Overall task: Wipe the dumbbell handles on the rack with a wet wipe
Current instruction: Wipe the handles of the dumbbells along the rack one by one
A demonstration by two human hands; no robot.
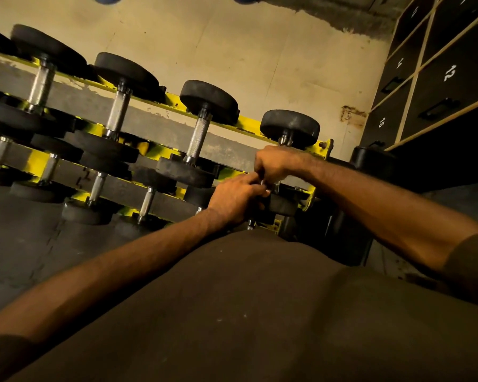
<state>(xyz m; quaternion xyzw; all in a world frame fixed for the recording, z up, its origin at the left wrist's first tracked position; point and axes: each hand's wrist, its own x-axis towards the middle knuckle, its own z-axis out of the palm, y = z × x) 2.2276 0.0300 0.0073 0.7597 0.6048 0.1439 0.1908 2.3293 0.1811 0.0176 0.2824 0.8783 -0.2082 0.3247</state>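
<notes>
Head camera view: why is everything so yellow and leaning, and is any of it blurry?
Head view: dim warm light tints the wall yellow; the wide lens tilts and bends the rack and lockers; steel dumbbell handles glint; the left hand, right hand and the pale wet wipe between them look slightly smeared.

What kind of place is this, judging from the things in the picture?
Most likely a gym, in its weights corner. A yellow rack holds rows of dumbbells with black ends and metal handles, and numbered lockers stand at the right.
</notes>
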